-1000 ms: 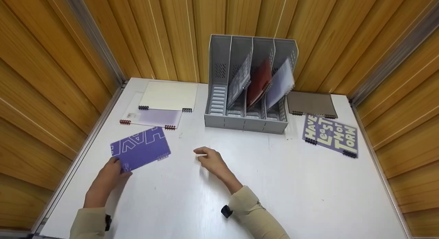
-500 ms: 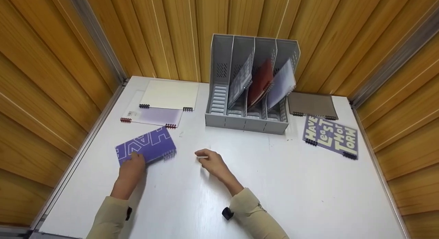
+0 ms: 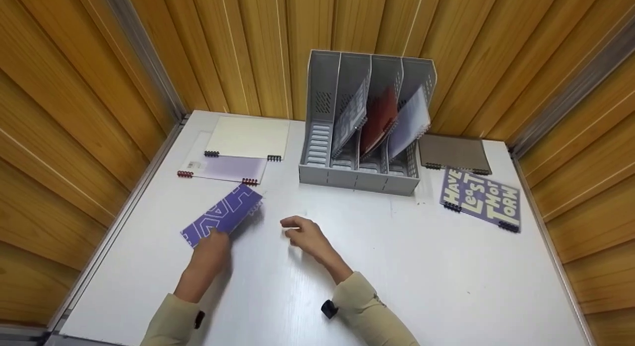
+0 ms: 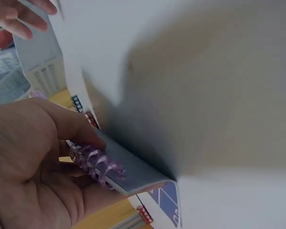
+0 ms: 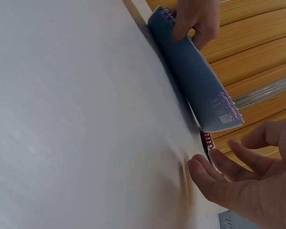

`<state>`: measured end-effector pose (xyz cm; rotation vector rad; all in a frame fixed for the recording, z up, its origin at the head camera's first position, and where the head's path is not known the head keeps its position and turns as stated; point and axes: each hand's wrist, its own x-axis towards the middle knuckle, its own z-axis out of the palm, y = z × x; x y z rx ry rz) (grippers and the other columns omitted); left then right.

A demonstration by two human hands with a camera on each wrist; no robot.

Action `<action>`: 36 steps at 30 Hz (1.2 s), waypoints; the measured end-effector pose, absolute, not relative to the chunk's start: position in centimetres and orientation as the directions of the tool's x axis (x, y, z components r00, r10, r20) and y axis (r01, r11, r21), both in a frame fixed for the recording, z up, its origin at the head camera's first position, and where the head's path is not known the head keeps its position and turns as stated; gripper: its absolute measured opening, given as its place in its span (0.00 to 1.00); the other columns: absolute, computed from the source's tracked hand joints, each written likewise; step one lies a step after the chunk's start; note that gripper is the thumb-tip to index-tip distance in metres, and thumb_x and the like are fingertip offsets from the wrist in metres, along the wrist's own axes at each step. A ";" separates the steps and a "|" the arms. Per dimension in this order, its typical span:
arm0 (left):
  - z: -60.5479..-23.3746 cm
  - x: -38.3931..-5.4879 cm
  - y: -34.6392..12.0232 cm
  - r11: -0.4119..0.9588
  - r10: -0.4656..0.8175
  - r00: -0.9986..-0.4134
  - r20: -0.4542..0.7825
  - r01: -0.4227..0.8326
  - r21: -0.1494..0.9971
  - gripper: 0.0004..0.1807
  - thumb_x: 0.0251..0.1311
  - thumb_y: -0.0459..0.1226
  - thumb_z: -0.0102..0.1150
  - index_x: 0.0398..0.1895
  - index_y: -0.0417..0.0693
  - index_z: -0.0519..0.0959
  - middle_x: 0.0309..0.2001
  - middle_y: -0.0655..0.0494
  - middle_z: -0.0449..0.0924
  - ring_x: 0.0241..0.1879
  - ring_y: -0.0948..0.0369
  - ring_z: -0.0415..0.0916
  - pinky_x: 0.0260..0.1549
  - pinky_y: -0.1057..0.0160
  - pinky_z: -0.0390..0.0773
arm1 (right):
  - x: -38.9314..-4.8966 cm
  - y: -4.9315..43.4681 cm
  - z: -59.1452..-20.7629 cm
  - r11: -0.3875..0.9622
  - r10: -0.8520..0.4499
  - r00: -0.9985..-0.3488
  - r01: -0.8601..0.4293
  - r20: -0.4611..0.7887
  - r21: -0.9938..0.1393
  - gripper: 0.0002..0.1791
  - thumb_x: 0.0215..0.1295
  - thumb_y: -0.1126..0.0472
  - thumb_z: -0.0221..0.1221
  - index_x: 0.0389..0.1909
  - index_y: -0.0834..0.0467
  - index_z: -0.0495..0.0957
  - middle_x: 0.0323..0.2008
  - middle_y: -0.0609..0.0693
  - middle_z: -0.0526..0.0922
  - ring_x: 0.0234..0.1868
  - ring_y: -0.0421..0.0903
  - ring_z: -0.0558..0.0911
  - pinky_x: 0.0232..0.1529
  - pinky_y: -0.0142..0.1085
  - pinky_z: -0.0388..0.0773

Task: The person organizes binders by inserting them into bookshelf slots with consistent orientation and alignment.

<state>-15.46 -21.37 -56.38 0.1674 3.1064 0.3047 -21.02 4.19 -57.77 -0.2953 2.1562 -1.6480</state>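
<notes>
Between pinched left fingers [image 4: 96, 195], purple notebook [image 3: 225, 212]

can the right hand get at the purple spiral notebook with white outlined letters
Probably yes: the right hand looks to hold nothing, and only white tabletop shows between it and the purple notebook.

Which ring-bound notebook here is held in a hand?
The violet-blue notebook with white-outlined letters, gripped by the left hand; the others lie on the white table or lean in the gray file organizer.
</notes>
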 end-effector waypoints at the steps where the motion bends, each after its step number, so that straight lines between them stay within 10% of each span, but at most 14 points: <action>1: -56.3 -15.3 -21.0 0.973 0.107 -0.994 -0.002 0.104 0.208 0.05 0.54 0.21 0.58 0.32 0.21 0.77 0.33 0.30 0.75 0.27 0.36 0.80 0.24 0.43 0.83 | -21.0 4.2 -57.7 0.267 -0.412 -0.891 0.081 -0.190 -0.960 0.19 0.71 0.63 0.54 0.61 0.62 0.78 0.60 0.57 0.81 0.59 0.53 0.81 0.52 0.41 0.83; 15: -55.8 -16.0 -13.9 0.910 0.123 -0.992 0.019 0.120 0.396 0.05 0.60 0.26 0.57 0.28 0.31 0.78 0.23 0.39 0.78 0.21 0.54 0.73 0.18 0.51 0.76 | -21.3 3.8 -57.4 0.057 -0.424 -0.880 0.210 -0.214 -0.976 0.23 0.67 0.63 0.56 0.60 0.71 0.75 0.57 0.69 0.80 0.55 0.64 0.82 0.55 0.50 0.82; 22: -55.9 -16.7 -11.6 0.858 0.124 -0.981 0.151 0.183 0.481 0.14 0.57 0.24 0.57 0.47 0.25 0.77 0.35 0.32 0.82 0.28 0.52 0.76 0.26 0.50 0.79 | -21.4 4.2 -56.8 -0.103 -0.482 -0.855 0.274 -0.193 -0.956 0.26 0.71 0.66 0.53 0.66 0.74 0.67 0.59 0.69 0.78 0.57 0.58 0.82 0.60 0.48 0.79; 36: -56.3 -16.7 -7.1 0.925 0.097 -0.949 0.301 0.198 0.325 0.12 0.57 0.31 0.64 0.39 0.28 0.78 0.28 0.41 0.79 0.23 0.41 0.82 0.20 0.47 0.81 | -21.9 4.8 -56.1 -0.192 -0.453 -0.873 0.293 -0.181 -0.937 0.29 0.75 0.62 0.54 0.69 0.76 0.63 0.62 0.74 0.74 0.59 0.55 0.81 0.60 0.41 0.79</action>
